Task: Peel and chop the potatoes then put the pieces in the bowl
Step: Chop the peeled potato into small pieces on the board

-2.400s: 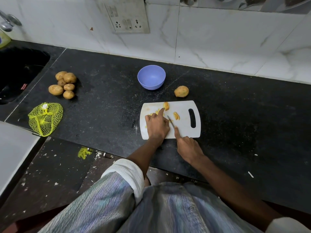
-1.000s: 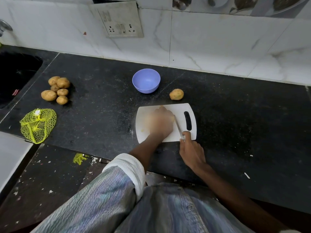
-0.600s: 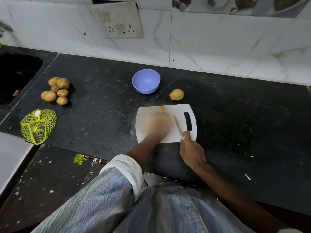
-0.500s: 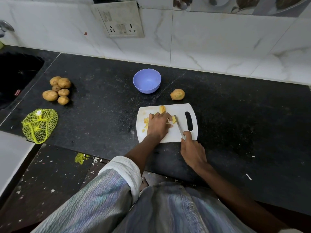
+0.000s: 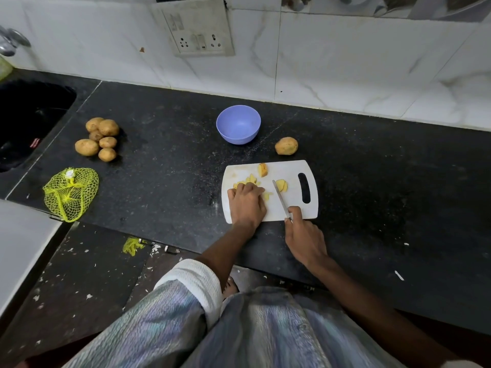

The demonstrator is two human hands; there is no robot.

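A white cutting board lies on the black counter with yellow potato pieces scattered on it. My left hand rests curled over a heap of pieces at the board's left side. My right hand grips a knife whose blade lies across the board's middle, pointing away from me. A larger chunk with skin sits near the board's far edge. The empty blue bowl stands behind the board. One whole potato lies to the right of the bowl.
A pile of several whole potatoes lies at the left, with a yellow net bag nearer the counter edge. A dark sink is at far left. A wall socket is on the tiled wall behind.
My left hand swept over the board and has settled on the pieces at its left side. The knife in my right hand stayed lying across the board.
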